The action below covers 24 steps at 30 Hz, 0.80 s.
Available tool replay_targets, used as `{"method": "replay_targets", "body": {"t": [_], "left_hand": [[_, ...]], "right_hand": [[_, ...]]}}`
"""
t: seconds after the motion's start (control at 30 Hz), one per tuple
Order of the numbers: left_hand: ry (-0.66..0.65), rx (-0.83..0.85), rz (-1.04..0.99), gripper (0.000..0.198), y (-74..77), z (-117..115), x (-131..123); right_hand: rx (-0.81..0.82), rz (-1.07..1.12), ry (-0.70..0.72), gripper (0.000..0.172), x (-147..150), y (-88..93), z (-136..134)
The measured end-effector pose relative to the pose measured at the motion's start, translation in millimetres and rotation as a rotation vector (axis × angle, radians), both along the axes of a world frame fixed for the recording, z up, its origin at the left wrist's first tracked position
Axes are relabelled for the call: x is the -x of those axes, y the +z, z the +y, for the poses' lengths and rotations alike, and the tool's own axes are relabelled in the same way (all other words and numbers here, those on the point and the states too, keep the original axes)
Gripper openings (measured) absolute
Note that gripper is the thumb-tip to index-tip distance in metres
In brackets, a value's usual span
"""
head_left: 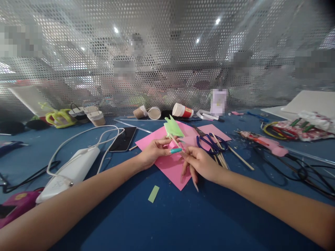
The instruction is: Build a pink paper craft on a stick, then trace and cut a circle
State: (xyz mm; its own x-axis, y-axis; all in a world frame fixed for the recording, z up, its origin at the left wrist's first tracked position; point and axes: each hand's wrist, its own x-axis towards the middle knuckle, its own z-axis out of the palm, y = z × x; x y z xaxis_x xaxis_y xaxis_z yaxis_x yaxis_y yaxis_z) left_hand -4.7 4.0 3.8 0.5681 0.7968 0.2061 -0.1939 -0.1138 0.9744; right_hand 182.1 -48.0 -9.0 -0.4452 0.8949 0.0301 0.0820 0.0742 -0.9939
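Note:
My left hand (154,152) is closed in a pinch on a thin wooden stick (174,140), with a small piece of pink paper (172,144) around or against it. The stick slants down towards my right hand (205,163), whose thumb and index finger pinch at its lower end; what lies between them is hidden. Both hands are above a pink paper sheet (171,172). Just beyond my fingers is folded green paper (174,127). Blue-handled scissors (215,148) lie right of my hands, over several wooden sticks (242,158).
A small green paper strip (153,194) lies in front. To the left are a phone (123,139), a white power strip (70,170) and its cable. A pink glue gun (264,142) with black cord lies right. Paper cups (182,110) stand along the perforated back panel.

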Motion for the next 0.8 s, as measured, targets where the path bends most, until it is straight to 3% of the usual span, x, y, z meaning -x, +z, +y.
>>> {"method": "replay_targets", "body": {"t": [0.43, 0.67, 0.8], "left_hand": [[0.076, -0.056, 0.029, 0.019, 1.8, -4.7, -1.1], [0.013, 0.015, 0.022, 0.039, -2.2, -1.2, -1.0], [0.008, 0.076, -0.027, 0.041, -4.7, 1.3, -0.3]], "right_hand": [[0.003, -0.031, -0.014, 0.032, 2.5, -0.1, 0.5], [0.02, 0.054, -0.024, 0.03, -0.3, -1.8, 2.0], [0.022, 0.066, -0.053, 0.033, 0.9, -2.8, 1.2]]}}
